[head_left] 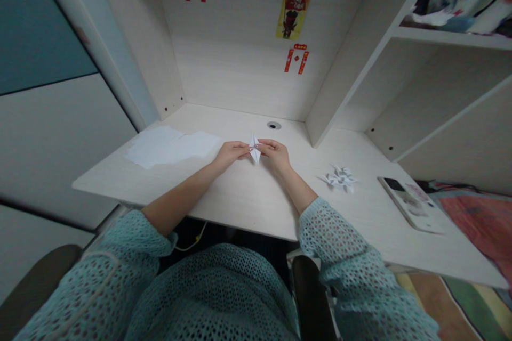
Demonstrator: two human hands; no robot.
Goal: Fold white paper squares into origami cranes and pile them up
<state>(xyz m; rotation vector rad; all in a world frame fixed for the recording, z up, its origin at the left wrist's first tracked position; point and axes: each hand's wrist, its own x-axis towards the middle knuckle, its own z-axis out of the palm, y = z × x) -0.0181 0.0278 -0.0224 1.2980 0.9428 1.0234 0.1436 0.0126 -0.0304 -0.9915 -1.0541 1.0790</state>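
Note:
Between my two hands, just over the middle of the desk, is a small folded piece of white paper (255, 156), a narrow diamond shape with a crease down its length. My left hand (232, 153) pinches its left side with closed fingers. From the other side, my right hand (276, 152) grips the right edge, thumb and fingers pressed together. The fingertips of both hands meet near the paper's centre and cover part of it. Right of my right hand, a small cluster of folded white paper cranes (340, 178) rests on the desk.
Loose white paper sheets (172, 146) lie flat at the desk's left. A phone (410, 205) lies to the right, past the cranes. Behind my hands is a round cable hole (274, 125) near the back panel. An upright divider (344, 96) and a loaded shelf (456, 37) stand right.

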